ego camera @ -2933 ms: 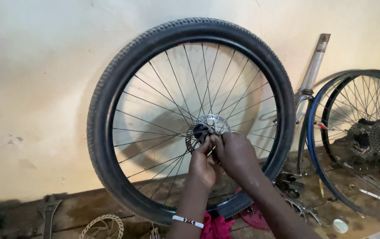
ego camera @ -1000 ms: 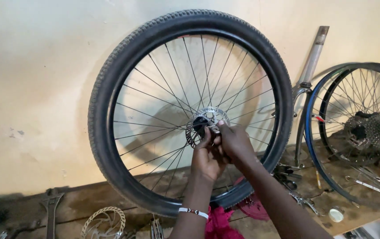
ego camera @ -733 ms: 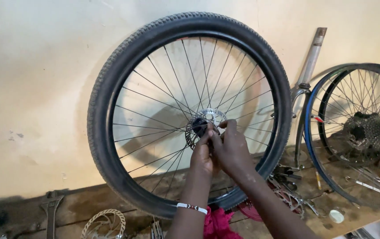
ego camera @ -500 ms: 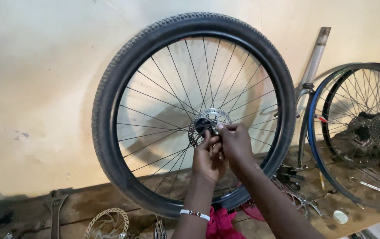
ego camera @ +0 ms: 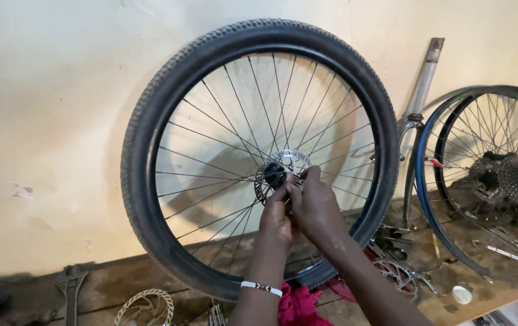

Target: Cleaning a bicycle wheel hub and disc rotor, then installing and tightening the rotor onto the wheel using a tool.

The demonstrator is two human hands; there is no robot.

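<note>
A bicycle wheel with a knobby black tyre stands upright on a wooden bench, leaning against a pale wall. At its centre is a black hub with a silver disc rotor. My left hand reaches up with its fingertips pinched at the hub's axle end. My right hand is pressed close beside it, fingers closed around the same spot at the hub. A small part between the fingers is hidden. A beaded band circles my left wrist.
To the right lean more wheels, one with a blue rim and one with a cassette, plus a metal fork. On the bench lie a loose disc rotor, a wrench, a chainring, red cloth.
The view has shifted slightly. Both hands stayed at the hub, their fingers working around the axle end with small movements; the wheel has not visibly moved.
</note>
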